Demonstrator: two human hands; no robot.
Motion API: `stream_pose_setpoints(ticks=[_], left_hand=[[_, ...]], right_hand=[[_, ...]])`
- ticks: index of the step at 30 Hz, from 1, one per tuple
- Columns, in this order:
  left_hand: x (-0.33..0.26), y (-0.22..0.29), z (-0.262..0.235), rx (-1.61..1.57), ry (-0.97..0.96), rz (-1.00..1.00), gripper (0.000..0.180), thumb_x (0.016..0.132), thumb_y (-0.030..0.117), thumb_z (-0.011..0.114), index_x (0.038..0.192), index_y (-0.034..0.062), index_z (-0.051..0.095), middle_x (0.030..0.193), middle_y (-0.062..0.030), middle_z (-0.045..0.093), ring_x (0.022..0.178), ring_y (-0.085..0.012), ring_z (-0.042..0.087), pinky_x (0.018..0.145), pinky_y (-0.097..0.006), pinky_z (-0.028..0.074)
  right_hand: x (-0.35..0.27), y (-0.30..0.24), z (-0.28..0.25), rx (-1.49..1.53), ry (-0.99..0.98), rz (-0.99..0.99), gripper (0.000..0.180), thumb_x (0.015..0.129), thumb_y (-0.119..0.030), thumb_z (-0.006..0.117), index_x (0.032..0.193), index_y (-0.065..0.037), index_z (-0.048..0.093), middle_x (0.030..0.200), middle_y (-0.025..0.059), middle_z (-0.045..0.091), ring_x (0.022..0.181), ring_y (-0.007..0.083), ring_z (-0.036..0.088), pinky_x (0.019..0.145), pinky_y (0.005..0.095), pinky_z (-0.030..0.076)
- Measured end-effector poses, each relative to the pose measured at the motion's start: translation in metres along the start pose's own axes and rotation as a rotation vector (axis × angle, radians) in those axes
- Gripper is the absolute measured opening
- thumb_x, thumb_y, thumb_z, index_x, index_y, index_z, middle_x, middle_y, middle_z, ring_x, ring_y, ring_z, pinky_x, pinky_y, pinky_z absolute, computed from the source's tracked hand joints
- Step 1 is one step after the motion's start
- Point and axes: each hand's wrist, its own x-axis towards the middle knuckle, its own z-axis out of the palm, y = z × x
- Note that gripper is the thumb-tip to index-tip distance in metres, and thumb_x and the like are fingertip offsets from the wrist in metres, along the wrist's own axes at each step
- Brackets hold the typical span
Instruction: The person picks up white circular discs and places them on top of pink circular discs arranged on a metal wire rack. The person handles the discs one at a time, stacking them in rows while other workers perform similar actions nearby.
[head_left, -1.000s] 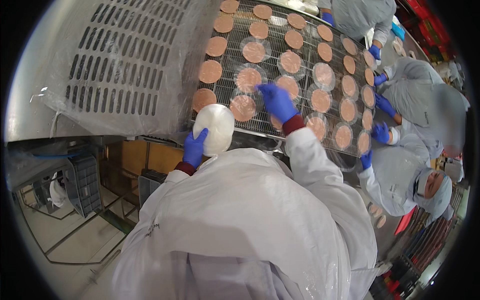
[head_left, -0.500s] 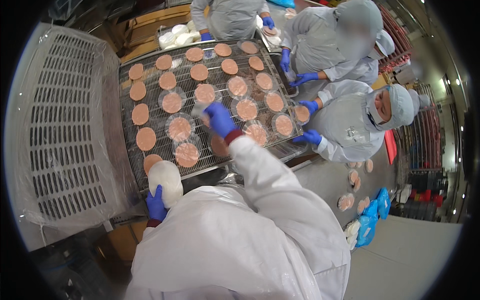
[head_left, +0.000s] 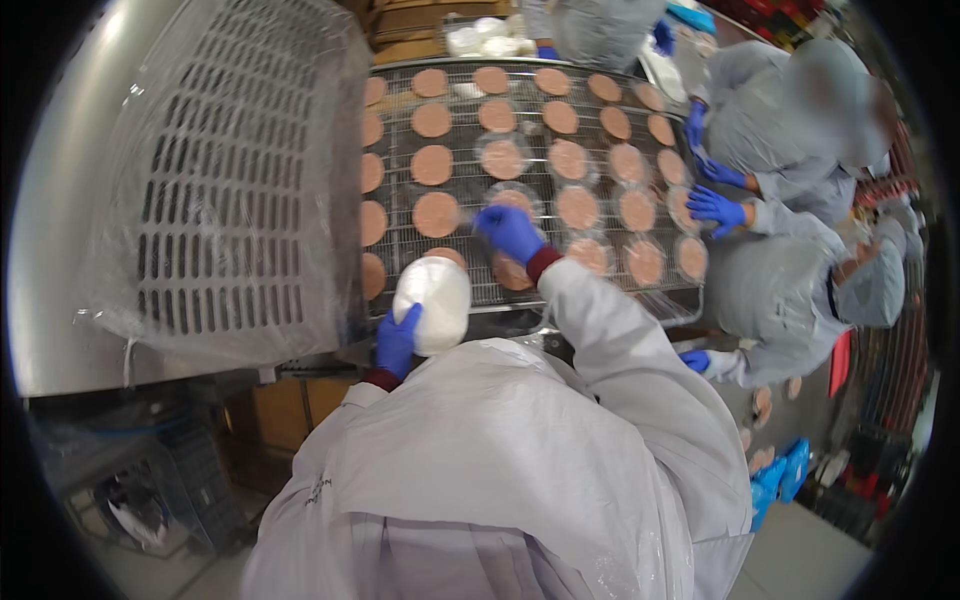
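Observation:
My left hand is closed on the edge of a stack of round white sheets, held at the near edge of a wire mesh conveyor. Rows of flat pink meat patties lie on the mesh, several with clear round film on them. Over the near rows is my right hand, its fingers pinched together beside a patty. A faint, blurred see-through scrap shows at those fingertips; what it is cannot be made out. My right hand and sleeve partly cover the patties beneath.
A slotted metal cover wrapped in clear plastic stands at the left. Across and to the right, co-workers in white gowns work; one blue-gloved hand reaches over the mesh's right edge. White stacks sit at the far side, blue bags at lower right.
The view has turned, so the conveyor now appears farther right. My right hand has moved leftward across the patties, and the whitish sheet it held no longer shows clearly. My left hand keeps the stack.

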Motion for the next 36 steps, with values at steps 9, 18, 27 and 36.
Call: stream_pose_setpoints(ticks=[9,18,27,36], left_hand=[[-0.003,-0.018,-0.031,-0.174,0.022,-0.038,0.034,0.084,0.021,0.068,0.110,-0.0013,0.061,0.099,-0.0079,0.065,0.085,-0.0149,0.061,0.076,-0.030,0.049],[0.022,-0.033,-0.022,-0.114,-0.153,-0.026,0.034,0.086,0.018,0.066,0.112,-0.0019,0.060,0.099,-0.0074,0.065,0.085,-0.0145,0.061,0.076,-0.029,0.049],[0.029,-0.007,0.022,-0.047,-0.349,-0.009,0.035,0.087,0.018,0.065,0.115,-0.0021,0.058,0.103,-0.0087,0.064,0.088,-0.0144,0.061,0.079,-0.028,0.049],[0.034,-0.005,0.051,-0.064,-0.302,0.104,0.033,0.086,0.018,0.066,0.112,-0.0016,0.060,0.100,-0.0076,0.065,0.085,-0.0124,0.060,0.076,-0.027,0.049]], right_hand=[[0.083,-0.025,0.079,-0.388,0.002,-0.212,0.031,0.079,-0.009,0.061,0.110,-0.005,0.060,0.107,0.0194,0.059,0.101,0.0359,0.056,0.090,0.0429,0.043],[-0.078,-0.018,0.034,-0.578,0.623,-0.007,0.056,0.074,-0.019,0.069,0.125,-0.003,0.050,0.128,0.0196,0.046,0.120,0.0365,0.042,0.104,0.0450,0.031],[-0.097,0.042,-0.051,-0.261,0.747,0.215,0.019,0.086,-0.017,0.057,0.098,-0.004,0.063,0.091,0.0168,0.064,0.088,0.0338,0.061,0.080,0.0403,0.047],[-0.110,-0.032,0.010,-0.121,0.108,0.310,0.025,0.085,-0.023,0.063,0.093,0.002,0.063,0.089,0.0186,0.067,0.075,0.0254,0.064,0.072,0.0337,0.050]])
